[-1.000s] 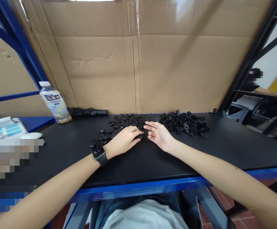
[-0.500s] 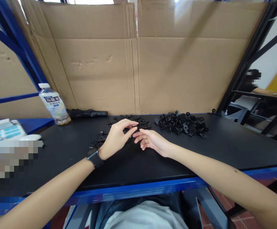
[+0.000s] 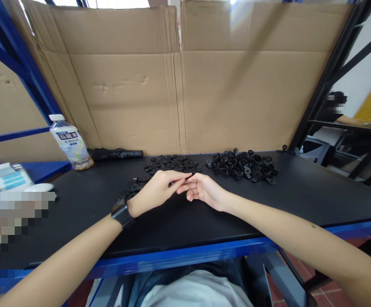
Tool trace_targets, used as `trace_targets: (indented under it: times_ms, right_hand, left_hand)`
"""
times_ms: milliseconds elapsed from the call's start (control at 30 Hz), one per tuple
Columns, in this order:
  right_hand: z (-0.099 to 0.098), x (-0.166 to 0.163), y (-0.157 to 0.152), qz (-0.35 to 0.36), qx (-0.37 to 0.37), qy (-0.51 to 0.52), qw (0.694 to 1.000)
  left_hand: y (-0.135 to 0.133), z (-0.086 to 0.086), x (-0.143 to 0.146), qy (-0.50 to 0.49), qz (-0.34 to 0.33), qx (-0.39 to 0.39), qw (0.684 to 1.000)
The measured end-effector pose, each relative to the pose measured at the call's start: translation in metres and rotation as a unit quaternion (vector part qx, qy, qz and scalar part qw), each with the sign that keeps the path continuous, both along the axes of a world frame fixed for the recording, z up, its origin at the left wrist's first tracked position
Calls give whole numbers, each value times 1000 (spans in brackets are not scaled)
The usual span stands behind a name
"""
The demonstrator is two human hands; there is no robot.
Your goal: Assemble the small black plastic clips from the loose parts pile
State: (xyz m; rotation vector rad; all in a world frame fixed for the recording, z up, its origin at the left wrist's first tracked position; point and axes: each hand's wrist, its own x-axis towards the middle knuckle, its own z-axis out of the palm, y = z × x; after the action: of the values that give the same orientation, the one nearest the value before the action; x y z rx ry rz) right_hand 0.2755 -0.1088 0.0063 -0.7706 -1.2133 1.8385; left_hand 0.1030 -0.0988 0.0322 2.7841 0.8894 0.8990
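Over the black tabletop, my left hand point(image 3: 158, 187) and my right hand point(image 3: 206, 191) meet at the fingertips. A small dark plastic part point(image 3: 188, 177), mostly hidden, is pinched between them. My left thumb and index finger close on it from the left. The right thumb and index finger touch it from the other side, with the remaining fingers loosely curled below. Just behind my left hand spreads a flat group of black plastic parts point(image 3: 172, 162), and a smaller cluster of them point(image 3: 132, 187) lies beside my left wrist. A higher heap of black round parts point(image 3: 243, 165) sits beyond my right hand.
A drink bottle point(image 3: 71, 143) stands at the back left, beside a folded black umbrella point(image 3: 117, 154). At the left is a white device point(image 3: 8, 178). Cardboard point(image 3: 134, 106) walls the back of the table point(image 3: 300, 192). Another person point(image 3: 331, 113) sits off to the right.
My left hand has lowered slightly, and its fingertips have moved right to meet my right hand's fingertips. The view has shifted a little. The piles look the same.
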Motion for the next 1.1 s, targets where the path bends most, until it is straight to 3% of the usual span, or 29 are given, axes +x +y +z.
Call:
trace_targets:
  times_ms: [333,600,767,1100]
  right_hand:
    - [-3,0,1,1,28,-14,1000]
    - [-11,-5,-1,-70,53,-20,996]
    - [-13,-3,1,-51,65,-1,997]
    - [-11,-3,-1,-49,98,-39,993]
  left_hand:
    - [1,-5,2,44,-19,114,992]
    - [-3,-12,10,104,5,206,973]
    - [-2,-11,10,132,-16,273,953]
    - [-5,-6,7,158,-34,287,944]
